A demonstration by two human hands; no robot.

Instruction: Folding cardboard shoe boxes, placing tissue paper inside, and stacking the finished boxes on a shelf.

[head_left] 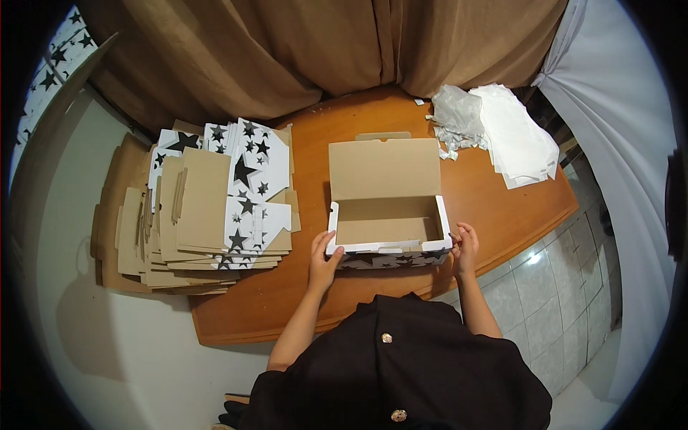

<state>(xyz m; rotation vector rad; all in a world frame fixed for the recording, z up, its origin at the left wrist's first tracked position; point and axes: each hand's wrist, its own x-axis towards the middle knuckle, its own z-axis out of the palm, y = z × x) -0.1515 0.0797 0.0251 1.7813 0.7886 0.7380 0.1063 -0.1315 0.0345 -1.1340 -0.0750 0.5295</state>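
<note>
An open cardboard box [387, 218] stands before me on the wooden table, plain brown inside, with white edges and black stars on its near outer face. Its hinged lid [385, 169] is raised at the far side, with a small tuck flap beyond. My left hand [326, 259] grips the near left corner, thumb on the front and fingers along the side. At the near right corner is my right hand [465, 248], its fingers apart and bent, with the fingertips close to the box wall. Whether those fingertips press on it is hard to make out.
On the left of the table [308, 301] lies a tall stack of flat cardboard sheets [204, 201], some star-printed. White paper sheets [517, 140] and a crumpled clear plastic bag [459, 111] lie at the far right. Brown curtains [287, 50] hang behind.
</note>
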